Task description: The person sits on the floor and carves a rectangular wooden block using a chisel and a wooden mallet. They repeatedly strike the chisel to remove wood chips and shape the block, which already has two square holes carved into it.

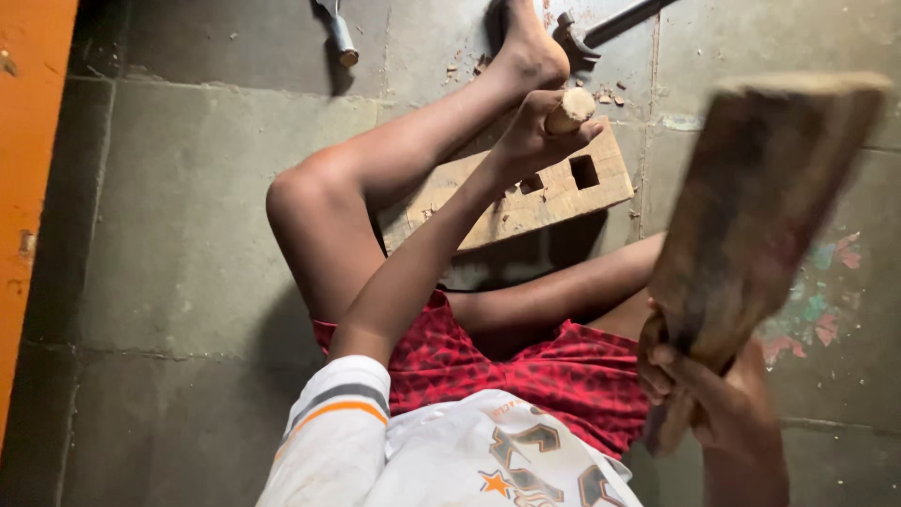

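Observation:
My left hand (533,131) grips a chisel by its pale wooden handle (570,110), holding it upright over a light wooden plank (554,192) with two square holes cut in it. My right hand (699,390) is closed on the handle of a big dark wooden mallet (751,216), raised near the camera and blurred. The plank lies on the floor between my bare legs; my left foot (530,47) rests beyond it.
Grey tiled concrete floor (188,235) with wood chips near the plank. A claw hammer (587,33) lies at the top, another small tool (340,33) at top centre-left. An orange wall or panel (28,141) runs along the left edge.

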